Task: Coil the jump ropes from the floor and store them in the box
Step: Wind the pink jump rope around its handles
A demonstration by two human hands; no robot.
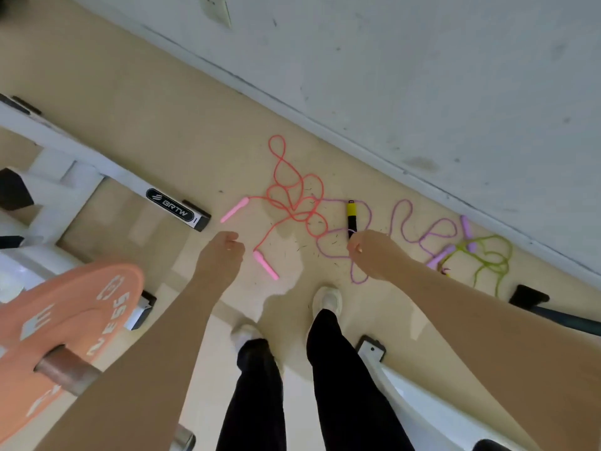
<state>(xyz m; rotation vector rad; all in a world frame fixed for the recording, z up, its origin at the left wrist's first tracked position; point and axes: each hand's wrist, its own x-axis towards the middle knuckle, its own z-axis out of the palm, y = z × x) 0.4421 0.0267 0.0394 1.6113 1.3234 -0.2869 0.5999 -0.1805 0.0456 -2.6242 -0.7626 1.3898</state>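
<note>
the right hand (370, 252) reaches down with its fingers curled, and the purple cord (361, 265) passes right at the fingertips; whether the fingers actually pinch it cannot be told from this angle. the left hand (224, 252) hangs beside it, fingers loosely curled, holding nothing.

just past the right hand's knuckles lies a yellow-and-black handle (351, 219), crossing the purple cord's loops. between the two hands sits one pink handle (266, 265) of the pink jump rope (292, 193), whose cord tangles in loops away from the hands toward the wall (422, 76); its other pink handle (234, 209) lies just beyond the left hand. farther out on the right hand's side, the purple cord snakes to two purple handles (468, 229), and a green jump rope (487, 258) is heaped against them. all ropes lie loose on the beige floor (162, 131).

below the hands stand the person's white shoes (328, 301) and black trousers (344, 385). on the left hand's side are an orange weight plate (68, 323) on a bar and a white rack base (175, 206) marked brtw.
</note>
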